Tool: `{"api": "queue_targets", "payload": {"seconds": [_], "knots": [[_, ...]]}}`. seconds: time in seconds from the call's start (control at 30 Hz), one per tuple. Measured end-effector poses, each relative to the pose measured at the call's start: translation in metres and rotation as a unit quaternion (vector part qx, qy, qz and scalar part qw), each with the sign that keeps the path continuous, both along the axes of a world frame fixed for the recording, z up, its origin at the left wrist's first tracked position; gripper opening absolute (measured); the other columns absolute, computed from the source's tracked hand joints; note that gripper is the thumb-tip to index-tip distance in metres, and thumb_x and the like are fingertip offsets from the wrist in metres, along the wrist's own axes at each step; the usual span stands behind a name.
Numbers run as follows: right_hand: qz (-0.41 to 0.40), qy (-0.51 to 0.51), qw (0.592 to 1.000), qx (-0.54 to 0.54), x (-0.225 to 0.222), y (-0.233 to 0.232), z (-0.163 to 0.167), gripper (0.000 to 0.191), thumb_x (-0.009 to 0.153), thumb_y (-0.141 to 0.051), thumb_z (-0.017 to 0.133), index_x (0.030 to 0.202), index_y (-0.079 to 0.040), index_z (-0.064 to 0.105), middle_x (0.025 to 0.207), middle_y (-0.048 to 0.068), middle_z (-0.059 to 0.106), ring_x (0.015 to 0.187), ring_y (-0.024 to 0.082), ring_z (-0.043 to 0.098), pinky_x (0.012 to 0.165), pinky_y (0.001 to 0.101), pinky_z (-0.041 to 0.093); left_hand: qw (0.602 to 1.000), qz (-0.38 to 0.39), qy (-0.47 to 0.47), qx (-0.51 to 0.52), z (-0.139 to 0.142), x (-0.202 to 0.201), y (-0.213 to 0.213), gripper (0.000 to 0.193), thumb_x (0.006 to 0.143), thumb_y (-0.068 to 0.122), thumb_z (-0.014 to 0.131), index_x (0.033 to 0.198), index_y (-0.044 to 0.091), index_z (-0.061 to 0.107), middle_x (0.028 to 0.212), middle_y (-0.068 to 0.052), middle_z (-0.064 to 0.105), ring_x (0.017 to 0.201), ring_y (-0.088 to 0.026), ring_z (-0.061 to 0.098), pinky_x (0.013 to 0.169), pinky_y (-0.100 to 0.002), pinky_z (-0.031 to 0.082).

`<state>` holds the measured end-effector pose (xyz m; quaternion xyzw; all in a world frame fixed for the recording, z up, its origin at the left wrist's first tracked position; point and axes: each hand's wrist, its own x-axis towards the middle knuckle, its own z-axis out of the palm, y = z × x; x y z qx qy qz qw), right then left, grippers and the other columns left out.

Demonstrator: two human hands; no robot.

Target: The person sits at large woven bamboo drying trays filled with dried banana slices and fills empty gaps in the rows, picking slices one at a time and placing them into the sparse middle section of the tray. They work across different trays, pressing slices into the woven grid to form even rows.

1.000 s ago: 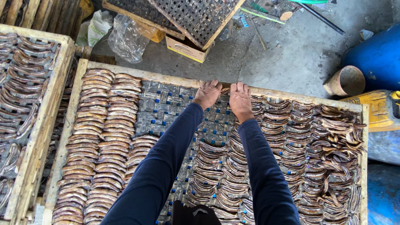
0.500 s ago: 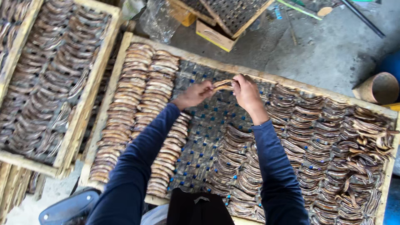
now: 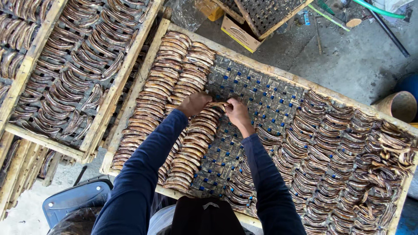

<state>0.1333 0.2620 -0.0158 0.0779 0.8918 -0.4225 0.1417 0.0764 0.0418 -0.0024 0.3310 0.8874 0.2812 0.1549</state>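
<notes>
Right now both hands are pinching one curved brown dried strip (image 3: 216, 104) at frame centre: left hand (image 3: 194, 103) is gripping its left end, right hand (image 3: 237, 112) its right end, fingers pressed together on it. It is hovering just above the top of the third neat row (image 3: 193, 143) in the wooden drying tray (image 3: 244, 64), beside bare woven mesh (image 3: 257, 100).
</notes>
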Motion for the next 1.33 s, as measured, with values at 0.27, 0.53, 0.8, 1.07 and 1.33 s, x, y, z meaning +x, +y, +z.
{"api": "queue_targets", "payload": {"seconds": [0.27,0.53,0.8,1.07,1.33], "knots": [[0.057,0.062,0.995,0.052,-0.003,-0.011,0.013,0.024,0.101,-0.023,0.064,0.121,-0.011,0.068,0.113,0.014,0.074,0.094,0.03,0.072,0.08,0.0433,0.057,0.998,0.01,-0.05,-0.035,0.011,-0.002,0.002,0.015,0.098,0.013,0.062,0.11,0.007,0.07,0.107,-0.018,0.07,0.094,-0.036,0.069,0.084,-0.047,0.056],[0.017,0.01,0.999,0.044,-0.002,-0.018,0.005,0.025,0.104,-0.02,0.058,0.127,-0.012,0.059,0.108,0.009,0.075,0.092,0.025,0.076,0.078,0.0402,0.059,0.994,0.074,-0.024,-0.071,0.01,-0.001,0.002,0.019,0.099,0.005,0.059,0.116,0.011,0.065,0.098,-0.011,0.072,0.075,-0.024,0.069,0.068,-0.041,0.062],[-0.082,-0.005,0.986,-0.147,-0.012,-0.027,0.019,0.013,0.105,-0.011,0.058,0.113,-0.003,0.065,0.102,0.009,0.075,0.089,0.016,0.077,0.075,0.0297,0.062,0.993,0.067,-0.081,0.044,0.025,-0.008,-0.006,0.033,0.097,0.028,0.068,0.122,0.008,0.061,0.101,-0.013,0.074,0.08,-0.026,0.072,0.075,-0.043,0.059],[-0.167,0.024,0.961,-0.22,-0.016,-0.04,0.016,0.012,0.102,-0.006,0.062,0.113,-0.001,0.063,0.102,0.009,0.074,0.087,0.015,0.076,0.073,0.0288,0.063,0.994,0.094,-0.04,0.051,0.018,-0.016,-0.007,0.016,0.099,0.022,0.066,0.111,0.01,0.069,0.104,-0.01,0.07,0.09,-0.025,0.071,0.087,-0.042,0.06],[-0.027,0.046,0.99,0.13,0.001,-0.031,0.011,0.012,0.103,-0.019,0.068,0.114,-0.014,0.072,0.109,0.011,0.076,0.09,0.025,0.077,0.078,0.0386,0.062,0.993,0.073,-0.007,-0.089,0.017,-0.003,-0.001,0.015,0.096,0.026,0.07,0.105,0.014,0.072,0.11,-0.009,0.064,0.106,-0.031,0.062,0.102,-0.05,0.047]]}}
